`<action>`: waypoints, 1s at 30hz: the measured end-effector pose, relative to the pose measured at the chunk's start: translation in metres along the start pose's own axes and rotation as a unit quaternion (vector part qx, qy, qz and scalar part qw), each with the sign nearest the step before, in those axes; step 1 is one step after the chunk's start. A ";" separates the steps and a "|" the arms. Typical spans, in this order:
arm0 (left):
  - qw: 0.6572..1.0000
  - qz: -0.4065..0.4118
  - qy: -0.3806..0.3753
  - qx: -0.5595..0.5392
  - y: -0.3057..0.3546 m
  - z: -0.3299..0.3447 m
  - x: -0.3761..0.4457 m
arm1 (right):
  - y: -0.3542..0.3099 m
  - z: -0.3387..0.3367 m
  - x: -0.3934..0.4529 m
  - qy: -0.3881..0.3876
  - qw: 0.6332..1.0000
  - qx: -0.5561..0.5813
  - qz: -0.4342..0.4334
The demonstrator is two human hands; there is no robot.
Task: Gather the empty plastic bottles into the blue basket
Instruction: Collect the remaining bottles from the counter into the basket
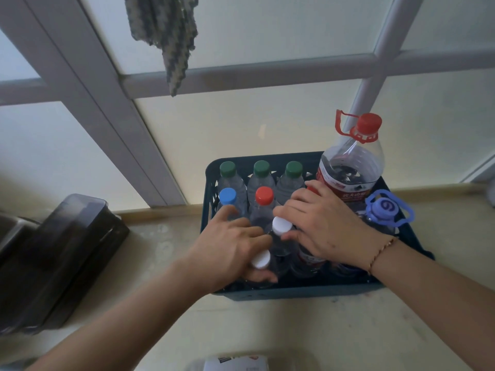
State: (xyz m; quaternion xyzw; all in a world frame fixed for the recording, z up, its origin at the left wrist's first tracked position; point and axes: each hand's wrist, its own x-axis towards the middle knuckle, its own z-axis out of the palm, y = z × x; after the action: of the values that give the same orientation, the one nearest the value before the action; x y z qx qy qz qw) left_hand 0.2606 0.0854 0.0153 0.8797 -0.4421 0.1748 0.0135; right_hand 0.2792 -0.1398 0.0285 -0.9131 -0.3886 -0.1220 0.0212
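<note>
The blue basket (294, 291) stands on the counter against the window, full of upright clear plastic bottles. Three green-capped bottles (261, 168) line its back. In front stand a blue-capped bottle (227, 196) and a red-capped bottle (264, 195). A large red-capped jug (351, 167) fills the back right corner, with a purple-handled bottle (387, 210) beside it. My left hand (233, 250) grips a white-capped bottle (260, 259) at the front left. My right hand (324, 223) rests on the bottles in the middle, its fingers around another white-capped bottle (281, 226).
A dark plastic container (59, 263) lies on the counter to the left. A knitted cloth (163, 30) hangs from above by the window frame. A white packet (235, 362) shows at the bottom edge.
</note>
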 end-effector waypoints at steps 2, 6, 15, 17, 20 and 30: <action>1.000 0.005 -0.006 0.011 0.001 -0.001 0.002 | -0.001 0.000 0.000 0.000 1.000 0.011 0.005; 1.000 -0.009 0.000 -0.004 0.006 -0.002 0.003 | -0.007 0.001 -0.002 0.009 0.999 -0.033 0.043; 0.990 -0.085 -0.021 -0.112 0.007 -0.030 0.010 | -0.019 -0.015 -0.007 -0.034 0.990 -0.061 0.121; 0.986 -0.111 0.023 -0.123 0.002 -0.039 0.021 | -0.012 -0.030 -0.019 -0.042 0.987 -0.073 0.134; 0.992 -0.112 -0.049 -0.026 0.000 -0.038 0.044 | -0.006 -0.047 -0.029 -0.112 0.975 -0.122 0.146; 0.972 -0.073 -0.219 0.043 0.006 -0.032 0.088 | 0.003 -0.028 -0.028 -0.156 0.973 -0.143 0.095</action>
State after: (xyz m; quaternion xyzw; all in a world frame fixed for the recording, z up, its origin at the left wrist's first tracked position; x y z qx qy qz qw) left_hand 0.2949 0.0196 0.0723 0.9261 -0.3611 -0.0051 -0.1092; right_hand 0.2564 -0.1652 0.0490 -0.9471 -0.2770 -0.0304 -0.1591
